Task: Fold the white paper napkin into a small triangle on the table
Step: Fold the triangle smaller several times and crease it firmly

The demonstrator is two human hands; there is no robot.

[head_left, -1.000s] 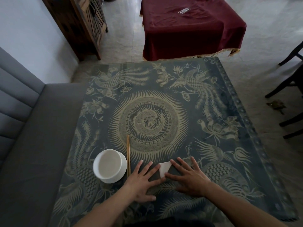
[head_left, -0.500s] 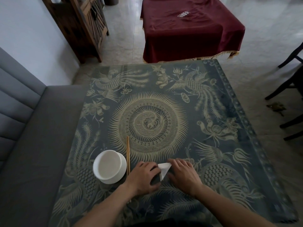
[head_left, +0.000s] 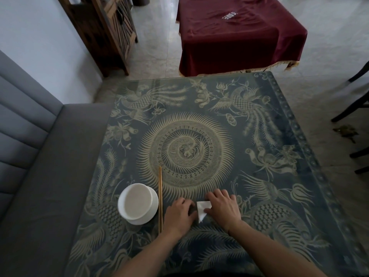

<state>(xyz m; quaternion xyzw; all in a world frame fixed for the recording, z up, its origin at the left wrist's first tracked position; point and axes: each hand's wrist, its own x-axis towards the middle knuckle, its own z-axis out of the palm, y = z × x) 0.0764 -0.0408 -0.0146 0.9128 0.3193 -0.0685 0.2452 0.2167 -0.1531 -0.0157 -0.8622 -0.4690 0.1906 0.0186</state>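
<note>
Nearest us, both hands have drawn in from lying flat and splayed a second ago: the left hand (head_left: 180, 213) and right hand (head_left: 223, 207) now sit with fingers curled at the edges of the white paper napkin (head_left: 202, 209), which lies between them on the bench (head_left: 279, 196) as a small triangle pointing toward us; we cannot tell whether the fingers actually pinch the paper. We judge the flattening done and a last tuck or crease check under way. Farther left, bowl (head_left: 137, 203) and chopsticks (head_left: 160, 198) sit unmoved.
</note>
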